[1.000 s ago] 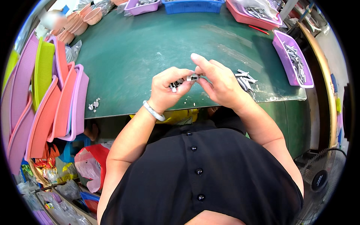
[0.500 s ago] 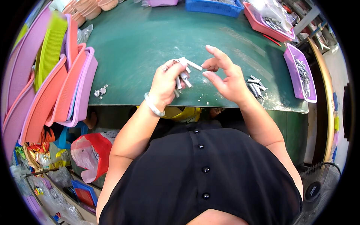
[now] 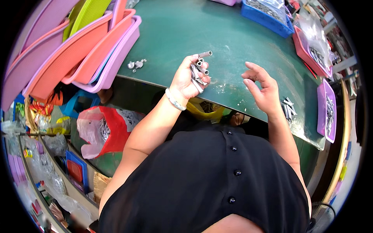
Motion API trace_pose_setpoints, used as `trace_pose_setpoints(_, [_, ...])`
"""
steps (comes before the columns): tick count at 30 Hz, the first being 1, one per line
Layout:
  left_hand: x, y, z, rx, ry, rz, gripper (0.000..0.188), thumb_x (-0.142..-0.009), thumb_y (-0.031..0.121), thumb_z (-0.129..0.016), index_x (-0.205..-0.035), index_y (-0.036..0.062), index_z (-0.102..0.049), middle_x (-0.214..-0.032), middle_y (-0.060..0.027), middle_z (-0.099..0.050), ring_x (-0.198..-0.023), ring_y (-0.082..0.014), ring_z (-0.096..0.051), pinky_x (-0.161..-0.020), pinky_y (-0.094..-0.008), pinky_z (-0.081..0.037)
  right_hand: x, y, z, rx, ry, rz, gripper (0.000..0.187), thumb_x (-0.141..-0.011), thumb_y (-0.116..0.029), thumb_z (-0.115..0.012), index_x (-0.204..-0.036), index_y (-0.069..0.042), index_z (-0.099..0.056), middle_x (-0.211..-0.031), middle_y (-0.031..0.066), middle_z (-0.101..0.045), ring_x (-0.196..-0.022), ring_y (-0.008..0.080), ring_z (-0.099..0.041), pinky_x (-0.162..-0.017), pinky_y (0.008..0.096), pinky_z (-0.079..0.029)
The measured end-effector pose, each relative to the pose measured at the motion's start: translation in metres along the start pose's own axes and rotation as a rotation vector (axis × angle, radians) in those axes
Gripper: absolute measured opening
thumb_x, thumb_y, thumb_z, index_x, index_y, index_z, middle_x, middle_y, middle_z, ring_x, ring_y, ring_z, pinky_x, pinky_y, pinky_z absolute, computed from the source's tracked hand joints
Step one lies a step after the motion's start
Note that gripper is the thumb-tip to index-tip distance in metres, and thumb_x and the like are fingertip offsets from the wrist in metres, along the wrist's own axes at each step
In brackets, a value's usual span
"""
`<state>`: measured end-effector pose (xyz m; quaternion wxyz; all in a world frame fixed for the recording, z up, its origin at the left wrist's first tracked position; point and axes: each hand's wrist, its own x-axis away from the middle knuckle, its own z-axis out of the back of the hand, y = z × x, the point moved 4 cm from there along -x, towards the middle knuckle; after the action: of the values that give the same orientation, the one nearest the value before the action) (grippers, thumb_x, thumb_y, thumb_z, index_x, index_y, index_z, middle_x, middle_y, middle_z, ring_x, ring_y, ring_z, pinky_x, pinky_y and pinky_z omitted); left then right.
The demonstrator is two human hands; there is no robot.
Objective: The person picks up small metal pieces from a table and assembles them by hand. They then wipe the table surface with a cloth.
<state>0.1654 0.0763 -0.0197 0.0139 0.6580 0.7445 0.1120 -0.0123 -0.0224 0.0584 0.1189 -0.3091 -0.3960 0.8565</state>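
L hand (image 3: 186, 79) clamped on bundle of metal tubes (image 3: 199, 70), over green table (image 3: 233, 39) near edge. R hand (image 3: 262, 91) empty, fingers apart, just right of bundle. Loose tube pile (image 3: 288, 108) at table's right: judging more left to gather.

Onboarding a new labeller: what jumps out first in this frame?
First, the left hand raised over the green table, gripping a bunch of small metal tubes. The right hand is open and empty beside it, near a few loose metal tubes at the table's edge. Then the stack of pink, purple and green trays leaning at the left.
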Motion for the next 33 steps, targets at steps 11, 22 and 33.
trace_pose_setpoints(11, [0.058,0.044,0.033,0.124,0.04,-0.216,0.021,-0.086,0.021,-0.048,-0.074,0.0052,-0.054,-0.068,-0.0041,-0.055,-0.052,-0.012,-0.048,-0.056,-0.0281,-0.044,-0.002,-0.001,-0.015,-0.013,-0.067,-0.036,0.035,-0.08,0.001,-0.059,-0.115,-0.002,-0.055,-0.087,0.0054,-0.063,-0.079,0.0108,-0.056,-0.074,0.0252,-0.045])
trace_pose_setpoints(22, [0.193,0.098,0.115,-0.204,0.532,-0.681,0.018,-0.083,0.023,-0.057,-0.081,0.0052,-0.055,-0.069,-0.01,-0.059,-0.053,-0.0195,-0.054,-0.045,-0.0293,-0.047,0.021,0.039,0.047,0.283,0.021,-0.159,0.032,-0.084,-0.002,-0.057,-0.116,-0.004,-0.057,-0.093,0.0062,-0.063,-0.087,0.0115,-0.057,-0.081,0.0254,-0.044])
trace_pose_setpoints(33, [0.341,0.163,0.157,-1.02,1.294,-0.819,0.011,-0.085,0.016,-0.055,-0.085,0.0067,-0.062,-0.069,-0.0011,-0.06,-0.057,-0.0128,-0.056,-0.046,-0.0263,-0.045,0.086,0.084,0.154,0.6,0.268,-0.395,0.034,-0.086,-0.01,-0.056,-0.12,-0.009,-0.056,-0.098,0.0089,-0.064,-0.089,0.0139,-0.059,-0.08,0.0274,-0.046])
